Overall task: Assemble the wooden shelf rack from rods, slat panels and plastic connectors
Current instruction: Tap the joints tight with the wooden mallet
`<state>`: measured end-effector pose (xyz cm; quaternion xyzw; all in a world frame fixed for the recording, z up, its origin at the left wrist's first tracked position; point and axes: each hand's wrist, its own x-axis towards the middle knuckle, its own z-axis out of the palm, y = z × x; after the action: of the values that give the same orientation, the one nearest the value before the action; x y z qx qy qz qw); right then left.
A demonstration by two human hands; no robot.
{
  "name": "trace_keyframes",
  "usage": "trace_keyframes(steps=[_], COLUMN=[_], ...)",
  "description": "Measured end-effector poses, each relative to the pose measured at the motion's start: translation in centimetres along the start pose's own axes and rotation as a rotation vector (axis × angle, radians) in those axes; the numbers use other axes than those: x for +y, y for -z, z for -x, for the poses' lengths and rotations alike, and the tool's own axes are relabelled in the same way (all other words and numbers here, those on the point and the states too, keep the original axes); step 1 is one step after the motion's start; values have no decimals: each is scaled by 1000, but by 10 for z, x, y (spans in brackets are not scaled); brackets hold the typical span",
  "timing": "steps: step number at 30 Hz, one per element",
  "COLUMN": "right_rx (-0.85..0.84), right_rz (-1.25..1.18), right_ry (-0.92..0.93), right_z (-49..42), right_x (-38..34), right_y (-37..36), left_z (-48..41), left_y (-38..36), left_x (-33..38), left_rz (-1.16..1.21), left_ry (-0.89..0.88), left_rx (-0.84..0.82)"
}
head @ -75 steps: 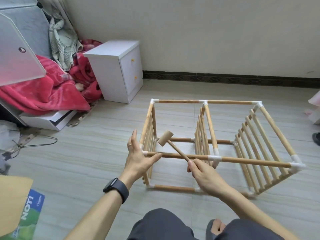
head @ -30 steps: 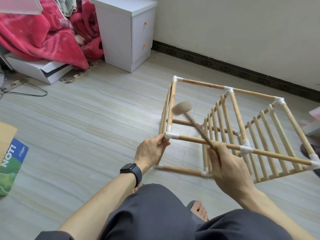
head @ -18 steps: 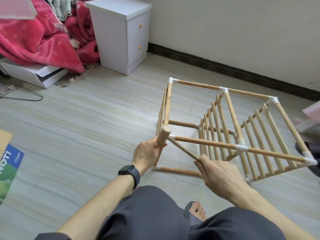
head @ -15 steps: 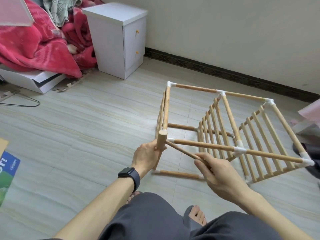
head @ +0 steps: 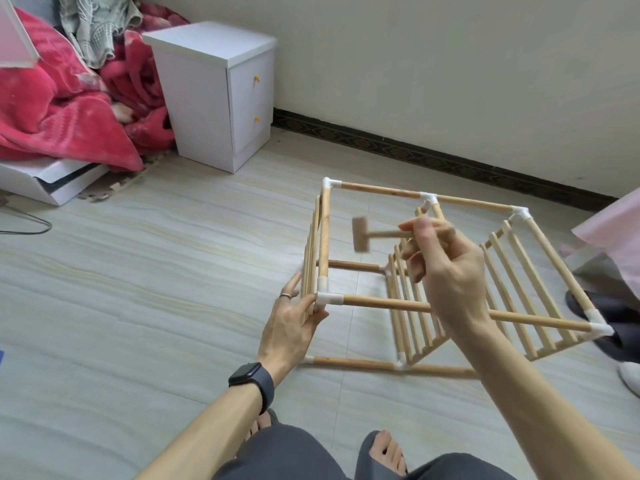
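The rack (head: 381, 304) stood on the floor (head: 173, 271), its far side near the skirting along the wall, with three slat panels upright between rods joined by white connectors. The left hand (head: 294, 323) rested against the outer face of the left panel (head: 311, 254) at the rack's near left corner. Its fingers (head: 294, 285) lay straight and released along the slats, and the thumb sat just below the top corner connector (head: 327, 298). A dark watch (head: 252, 379) circled that wrist.

The right hand (head: 450, 271) was raised over the open top of the rack, its fingers (head: 422, 230) clenched around the handle of a small wooden mallet (head: 360, 233). The handle lay roughly level. The head was blurred and pointed left. It hung above and apart from the near left corner, touching nothing.

A white cabinet (head: 214, 95) stood at the floor's far left against the wall, with a red blanket (head: 62, 109) heaped beside it.
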<state>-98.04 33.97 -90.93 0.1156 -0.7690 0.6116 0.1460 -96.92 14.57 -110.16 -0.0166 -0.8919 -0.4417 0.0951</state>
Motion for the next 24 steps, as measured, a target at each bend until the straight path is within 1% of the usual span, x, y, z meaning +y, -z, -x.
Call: trace_keyframes(steps=[2, 3, 5, 8, 11, 12, 14, 16, 17, 18, 19, 21, 22, 24], right_rx=[81, 94, 73, 24, 78, 79, 64, 64, 72, 78, 74, 33, 15, 38], right_rz=[128, 177, 170, -104, -266, -308, -390, -444, -442, -402, -330, -176, -156, -240], right_ry=[76, 90, 74, -6, -105, -113, -36, 117, 171, 183, 150, 26, 14, 87], right_z=[-8, -11, -18, -24, -29, -32, -42, -52, -52, -48, -41, -29, -29, -38], right_x=[0, 1, 4, 9, 10, 8, -2, -10, -8, -4, 3, 17, 21, 17], right_y=[-12, -19, -32, -53, -74, -81, -91, -100, -105, -112, -119, -127, -129, -124], left_z=[-1, -2, -3, -3, -3, -3, -3, -2, -2, -1, -1, 0, 0, 0], left_y=[1, 1, 2, 2, -2, -3, -5, -7, -9, -10, -11, -13, -13, -14], left_x=[-2, -3, -4, -5, -10, -11, -14, -16, -17, -19, -20, -21, -21, -22], left_rz=[3, -9, -30, -14, -20, -18, -2, -1, -4, -7, -8, 3, 7, 8], left_ry=[72, 96, 93, 72, 70, 66, 45, 27, 22, 19, 20, 28, 31, 18], left_rx=[-72, -106, -131, -121, -128, -124, -101, -77, -70, -62, -53, -44, -35, -38])
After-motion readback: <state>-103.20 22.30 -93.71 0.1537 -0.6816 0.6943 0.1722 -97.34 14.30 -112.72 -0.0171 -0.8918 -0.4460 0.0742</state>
